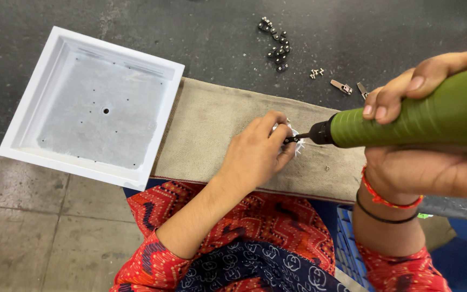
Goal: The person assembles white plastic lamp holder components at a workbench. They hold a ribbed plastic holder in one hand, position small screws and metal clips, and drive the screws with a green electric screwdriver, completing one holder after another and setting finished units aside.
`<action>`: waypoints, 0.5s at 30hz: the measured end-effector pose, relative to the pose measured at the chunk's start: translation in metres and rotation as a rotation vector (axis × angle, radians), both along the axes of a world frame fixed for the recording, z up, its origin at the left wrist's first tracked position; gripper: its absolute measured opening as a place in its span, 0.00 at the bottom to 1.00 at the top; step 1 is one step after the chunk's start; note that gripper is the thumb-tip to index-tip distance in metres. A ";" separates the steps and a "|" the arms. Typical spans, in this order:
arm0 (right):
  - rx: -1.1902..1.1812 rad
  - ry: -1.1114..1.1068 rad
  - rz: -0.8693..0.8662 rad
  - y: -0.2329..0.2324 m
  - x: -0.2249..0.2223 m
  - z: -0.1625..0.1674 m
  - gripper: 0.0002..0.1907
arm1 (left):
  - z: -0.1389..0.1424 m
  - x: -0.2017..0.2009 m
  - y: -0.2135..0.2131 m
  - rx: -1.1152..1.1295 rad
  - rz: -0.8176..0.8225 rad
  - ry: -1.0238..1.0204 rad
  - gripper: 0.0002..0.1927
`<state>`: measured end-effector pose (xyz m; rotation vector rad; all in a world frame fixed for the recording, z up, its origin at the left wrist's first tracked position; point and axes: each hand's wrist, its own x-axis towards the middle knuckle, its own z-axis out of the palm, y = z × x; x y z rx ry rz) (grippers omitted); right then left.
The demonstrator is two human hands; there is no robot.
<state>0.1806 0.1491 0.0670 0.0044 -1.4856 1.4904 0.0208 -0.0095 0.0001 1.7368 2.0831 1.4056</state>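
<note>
Head view: I see my right hand (433,135) wrapped tight around a green power screwdriver (406,116), lying sideways. My left hand (255,154) pinches a small white part (294,141) right at the tool's tip.

Green driver (406,116) on white part (294,141)

You see a white square tray (22,138) lying at the left edge of the dark worktop (217,32). A pile of little dark metal bits (277,46) sits far back. Two small metal clips (349,88) lie near them. A blue crate (349,251) sits below.
</note>
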 end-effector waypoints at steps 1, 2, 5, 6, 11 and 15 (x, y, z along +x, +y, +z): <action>-0.005 -0.004 0.007 0.000 0.000 0.000 0.48 | 0.000 0.000 0.000 0.002 0.002 0.002 0.11; 0.000 -0.008 0.007 0.000 0.001 0.000 0.48 | 0.000 0.000 0.000 0.003 0.005 0.003 0.11; 0.007 -0.019 0.004 -0.001 0.002 0.002 0.47 | 0.000 0.000 0.001 -0.013 0.014 0.008 0.11; 0.008 -0.025 0.003 -0.001 0.003 0.004 0.47 | 0.000 0.000 0.001 -0.021 0.017 0.009 0.11; 0.022 -0.040 0.003 -0.004 0.005 0.005 0.46 | 0.001 -0.001 0.002 -0.036 0.015 0.009 0.10; 0.028 -0.046 0.014 -0.006 0.003 0.005 0.45 | 0.000 -0.001 0.002 -0.053 0.015 0.014 0.10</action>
